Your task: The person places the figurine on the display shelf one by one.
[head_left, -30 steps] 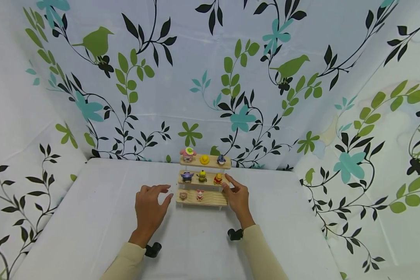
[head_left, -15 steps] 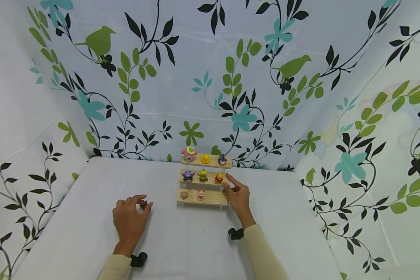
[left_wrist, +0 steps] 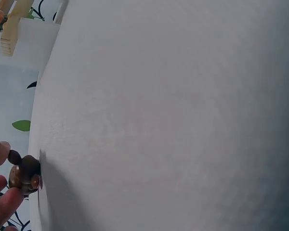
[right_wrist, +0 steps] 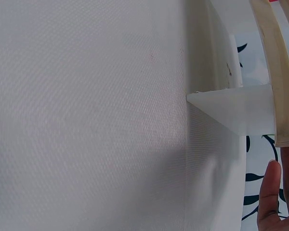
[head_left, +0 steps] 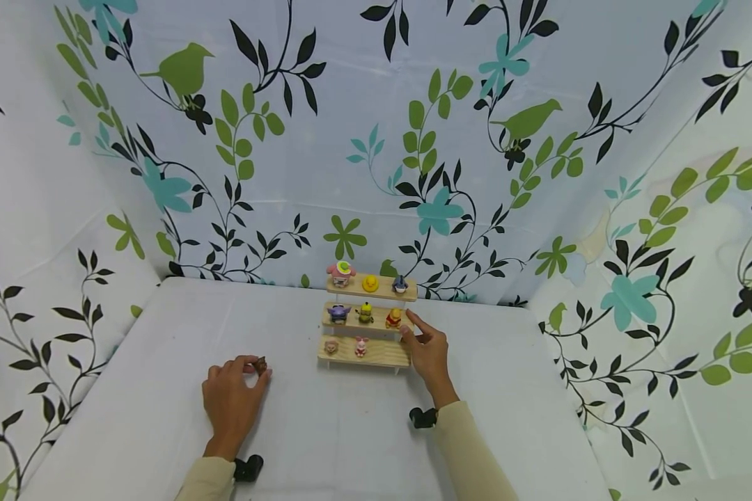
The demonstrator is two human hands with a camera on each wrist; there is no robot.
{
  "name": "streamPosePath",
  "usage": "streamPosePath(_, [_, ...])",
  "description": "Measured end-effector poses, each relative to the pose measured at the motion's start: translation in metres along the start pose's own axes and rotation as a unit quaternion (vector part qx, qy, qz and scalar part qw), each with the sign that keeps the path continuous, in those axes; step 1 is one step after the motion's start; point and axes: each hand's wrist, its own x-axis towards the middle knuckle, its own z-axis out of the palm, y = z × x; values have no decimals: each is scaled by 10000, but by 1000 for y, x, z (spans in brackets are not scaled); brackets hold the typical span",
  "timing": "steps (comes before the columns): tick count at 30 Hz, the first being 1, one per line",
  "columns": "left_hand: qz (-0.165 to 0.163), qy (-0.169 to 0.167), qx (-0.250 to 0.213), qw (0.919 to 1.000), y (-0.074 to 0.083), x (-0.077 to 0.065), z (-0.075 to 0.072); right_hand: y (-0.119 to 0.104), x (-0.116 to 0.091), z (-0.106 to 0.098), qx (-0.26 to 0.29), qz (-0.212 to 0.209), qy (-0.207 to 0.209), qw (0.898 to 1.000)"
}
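Observation:
My left hand (head_left: 232,400) pinches a small dark-brown figurine (head_left: 260,364) between thumb and fingers, low at the tabletop. In the left wrist view the figurine (left_wrist: 25,174) looks glossy and rounded, with a smaller knob on one side. My right hand (head_left: 427,353) holds the right end of a three-tier wooden display shelf (head_left: 385,353), thumb in front and index finger behind the middle board. Several toy figurines stand on it, including a yellow duck (head_left: 370,283) on top, a red-and-yellow bear (head_left: 393,318) in the middle, and a pink-and-white figure (head_left: 360,346) on the bottom tier.
The shelf stands on pale supports (right_wrist: 236,110) near the back of the white-covered table (head_left: 326,431). Behind it hangs a patterned cloth (head_left: 376,125) with leaves and birds. A black wrist camera (head_left: 248,468) sits on my left wrist.
My left hand has moved left and toward me, away from the shelf's left end, and has taken hold of the brown figurine. My right hand has stayed at the shelf.

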Motion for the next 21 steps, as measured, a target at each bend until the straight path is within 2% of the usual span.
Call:
streamPosePath(14, [193,-517,227,9982,2,6,7,-1,0,0,75,30,26,10000])
streamPosePath(21, [378,-473,57,9981,-1,12,8,2,1,0,145,26,-69,9999])
